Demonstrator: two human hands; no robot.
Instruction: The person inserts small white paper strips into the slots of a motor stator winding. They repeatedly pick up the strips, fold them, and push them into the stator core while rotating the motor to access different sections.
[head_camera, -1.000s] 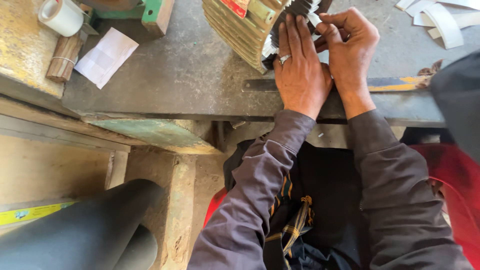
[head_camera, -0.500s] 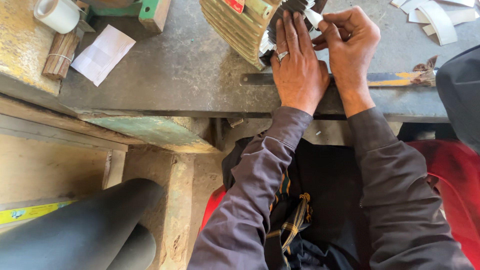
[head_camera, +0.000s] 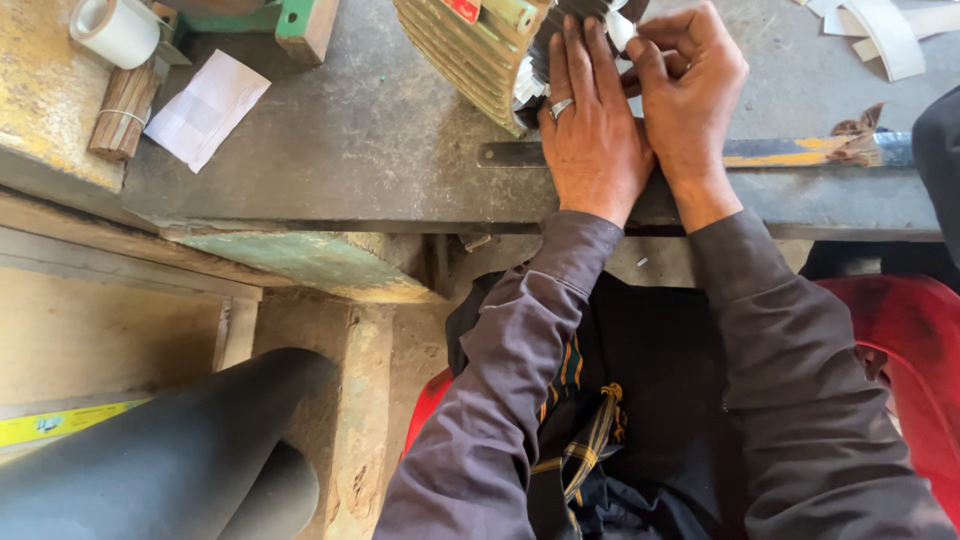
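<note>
A ribbed, olive-green motor housing lies on the grey workbench, its dark open end facing me. My left hand, with a ring on one finger, lies flat with fingers stretched onto that open end. My right hand is beside it, its fingers pinching a small white strip of paper at the housing's opening. The inside of the housing is mostly hidden by both hands.
A long metal blade with a yellow stripe lies across the bench under my wrists. A tape roll, a bundle of sticks and a white paper sheet lie at left. White paper strips sit top right. A black roll stands below left.
Both hands have stayed on the housing's open end; my right-hand fingers have shifted slightly on the white strip. The view has drifted a little.
</note>
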